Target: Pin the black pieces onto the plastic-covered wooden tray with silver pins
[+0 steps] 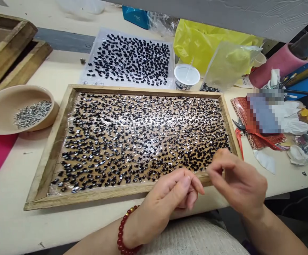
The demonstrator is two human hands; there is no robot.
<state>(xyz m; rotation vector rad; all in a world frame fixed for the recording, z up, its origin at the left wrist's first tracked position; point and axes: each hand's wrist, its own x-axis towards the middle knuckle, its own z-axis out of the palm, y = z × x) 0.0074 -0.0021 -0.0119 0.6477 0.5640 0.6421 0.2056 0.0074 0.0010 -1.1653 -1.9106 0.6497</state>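
A shallow wooden-framed tray (95, 202) lies before me, its film-covered floor filled with many small glossy black pieces (132, 145). My left hand (167, 198) is at the tray's front edge, thumb pressed to curled fingers; whatever it holds is hidden. A red bead bracelet (120, 232) circles that wrist. Off the tray's front right corner, my right hand (240, 180) has its thumb and forefinger brought together in a pinch. I cannot make out anything between them. Beyond the tray, more black pieces (132, 58) lie spread on a white sheet (92, 56).
At left stands a beige bowl (0, 106) with thin metal pins (33, 114), near stacked wooden frames (10, 53). Behind the tray are a small cup (187, 75), a clear bag (220, 67) and a yellow bag (196, 39). Red-handled cutters (239, 124) lie right.
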